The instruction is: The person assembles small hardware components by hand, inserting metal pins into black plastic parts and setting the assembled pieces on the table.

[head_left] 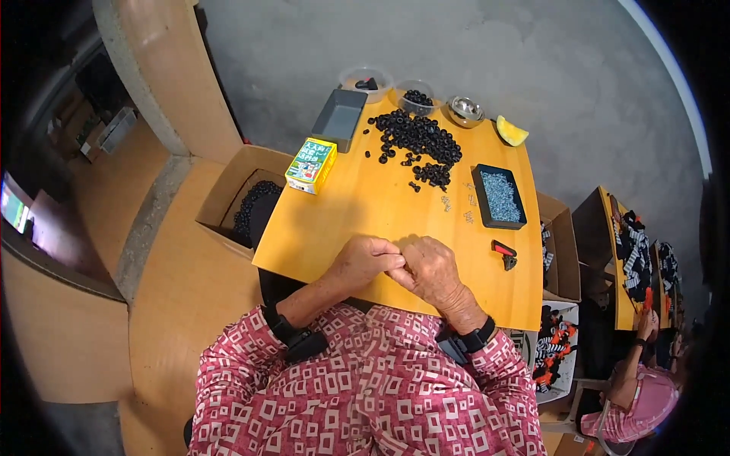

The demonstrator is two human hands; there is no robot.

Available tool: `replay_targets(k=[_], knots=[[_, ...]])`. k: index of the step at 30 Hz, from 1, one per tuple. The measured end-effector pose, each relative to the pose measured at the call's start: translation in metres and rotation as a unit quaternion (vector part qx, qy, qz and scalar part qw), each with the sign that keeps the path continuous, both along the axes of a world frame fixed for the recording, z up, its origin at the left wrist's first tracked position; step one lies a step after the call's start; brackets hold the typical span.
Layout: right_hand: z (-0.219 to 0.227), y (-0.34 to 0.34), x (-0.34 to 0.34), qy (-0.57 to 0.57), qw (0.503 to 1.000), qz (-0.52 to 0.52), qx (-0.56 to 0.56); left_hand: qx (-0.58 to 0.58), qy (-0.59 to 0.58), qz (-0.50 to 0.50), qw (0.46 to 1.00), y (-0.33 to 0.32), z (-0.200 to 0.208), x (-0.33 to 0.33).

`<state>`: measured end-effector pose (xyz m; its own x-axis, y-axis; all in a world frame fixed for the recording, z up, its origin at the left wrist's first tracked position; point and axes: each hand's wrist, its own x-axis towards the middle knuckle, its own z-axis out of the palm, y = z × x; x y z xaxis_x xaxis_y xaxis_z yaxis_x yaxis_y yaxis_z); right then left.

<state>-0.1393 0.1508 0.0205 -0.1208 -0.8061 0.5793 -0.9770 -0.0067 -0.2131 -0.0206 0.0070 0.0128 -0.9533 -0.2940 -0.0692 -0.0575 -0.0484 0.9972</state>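
Note:
Close to the front edge of the yellow table [357,209], my left hand [361,262] and my right hand [433,267] meet fingertip to fingertip. Both are closed in a pinch; whatever lies between the fingers is too small or hidden to make out. Beyond them is a heap of small black ring-like parts [418,140]. A few tiny clear or silvery pieces [469,217] lie loose nearer to me. Right of these, a black tray [519,223] holds many small bluish-silver pieces [500,196]. A small red-and-black object [504,253] lies to the right of my right hand.
At the back stand a grey tray [342,118], two clear tubs [414,109], a metal bowl [464,112] and a yellow wedge [511,131], perhaps fruit. A yellow-green box [312,165] sits left. Cardboard boxes [220,197] flank the table. A person in pink [639,403] appears far right.

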Motion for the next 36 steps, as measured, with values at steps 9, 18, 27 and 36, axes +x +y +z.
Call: replay_targets(k=[9, 18, 27, 36], knots=[[0.011, -0.007, -0.002, -0.008, 0.998, 0.013, -0.055, 0.094, 0.055, 0.061, 0.992, -0.004, 0.013, -0.007], [0.009, -0.025, 0.009, -0.053, 0.991, 0.092, -0.084, 0.154, 0.074, 0.006, 0.985, 0.012, 0.019, -0.008], [0.005, -0.023, 0.017, -0.065, 0.989, 0.101, -0.092, 0.190, 0.091, 0.028, 0.977, 0.023, 0.026, -0.003], [0.012, -0.016, 0.017, -0.045, 0.989, 0.093, -0.110, 0.082, 0.151, 0.006, 0.985, 0.021, 0.027, -0.005]])
